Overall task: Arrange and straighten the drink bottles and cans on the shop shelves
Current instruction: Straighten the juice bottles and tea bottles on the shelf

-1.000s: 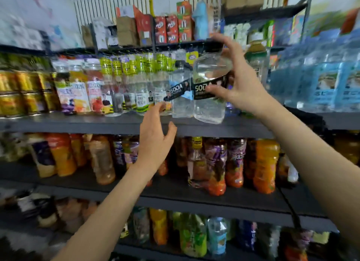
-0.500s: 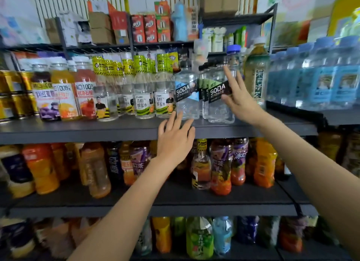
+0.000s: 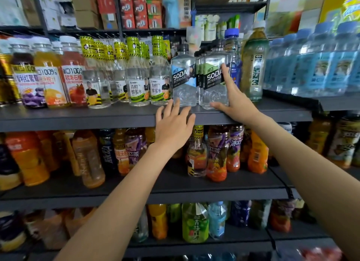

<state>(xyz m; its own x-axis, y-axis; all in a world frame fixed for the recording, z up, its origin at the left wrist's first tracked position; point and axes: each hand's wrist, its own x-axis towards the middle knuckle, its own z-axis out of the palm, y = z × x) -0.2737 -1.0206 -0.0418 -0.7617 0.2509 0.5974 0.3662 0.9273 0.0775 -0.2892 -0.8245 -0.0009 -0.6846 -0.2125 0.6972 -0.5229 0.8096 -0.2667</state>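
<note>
left hand [image 3: 172, 127]: bare, no ring or glove | right hand [image 3: 236, 102]: bare | both forearms: bare, sleeveless to frame edge

Cardboard boxes [image 3: 85, 9] and red cartons [image 3: 140, 12] on the top shelf [image 3: 58, 29]

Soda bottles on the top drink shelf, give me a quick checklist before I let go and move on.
1. Green-label SODA bottle standing upright on the shelf: ok.
2. Its label facing front: ok.
3. Blue-label SODA bottle upright, label facing front: ok.
4. The two fronts level with each other: ok, roughly.
5. Right hand off the bottle: not ok, fingers touch its side.
6. Left hand free: ok, open by the shelf edge, whether it touches the blue-label bottle's base: cannot tell.
</note>
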